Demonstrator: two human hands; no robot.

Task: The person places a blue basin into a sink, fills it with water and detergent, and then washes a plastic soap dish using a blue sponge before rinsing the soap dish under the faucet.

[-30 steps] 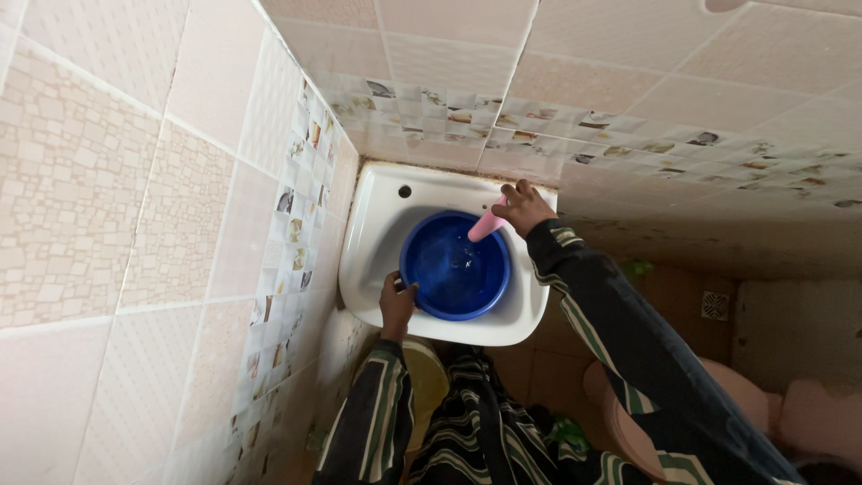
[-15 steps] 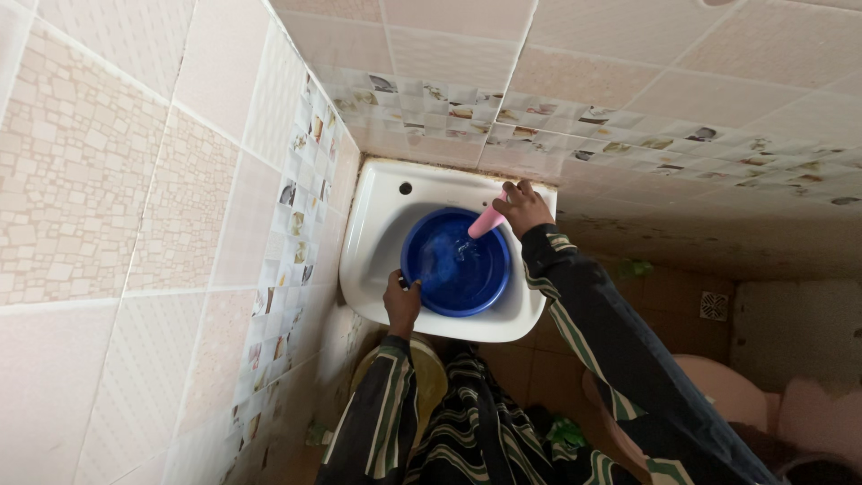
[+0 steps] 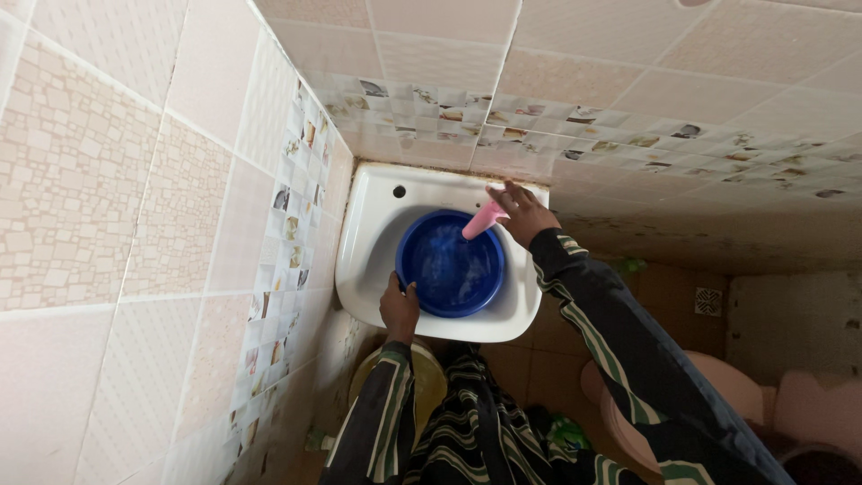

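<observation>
Blue round plastic basin point(image 3: 452, 263) sits in the white ceramic sink point(image 3: 377, 224), where I see my left hand point(image 3: 399, 308) gripping its rim steady while my right hand point(image 3: 523, 214) clasps the pink spout point(image 3: 482, 220) angled over it.

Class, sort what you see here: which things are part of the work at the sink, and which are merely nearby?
In use:
blue basin, gripped by the left hand
pink spout, under the right hand
white sink

Merely nearby:
yellow bucket below the sink
pink toilet
floor drain
</observation>
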